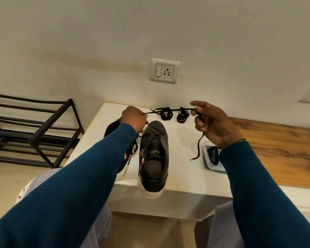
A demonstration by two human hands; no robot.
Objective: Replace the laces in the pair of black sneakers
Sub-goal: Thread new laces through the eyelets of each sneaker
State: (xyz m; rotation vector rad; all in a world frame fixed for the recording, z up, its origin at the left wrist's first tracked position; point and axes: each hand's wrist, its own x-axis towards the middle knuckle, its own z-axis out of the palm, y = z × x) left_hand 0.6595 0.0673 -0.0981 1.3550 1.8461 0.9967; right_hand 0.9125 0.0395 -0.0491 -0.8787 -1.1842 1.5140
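One black sneaker (pixel 153 158) with a white sole is standing upright on the table (pixel 183 169), toe pointing away from me and heel hanging over the near edge. The second sneaker (pixel 113 129) is sitting just left of it, mostly hidden by my sleeve. A black lace (pixel 198 147) is running from the first sneaker's front eyelets through my left hand (pixel 134 120), which is gripping it, and stretching across to my right hand (pixel 211 126), which is pinching it. Its end is dangling to the right of that sneaker. A coiled lace (pixel 166 114) and another coil (pixel 183 115) are lying just beyond its toe.

I see a teal-blue knit left sleeve (pixel 75 185) and matching right sleeve (pixel 261 190), both wrist-length. A thin green band (pixel 241 140) circles the right wrist. Light grey trousers (pixel 220 230) cover the legs.
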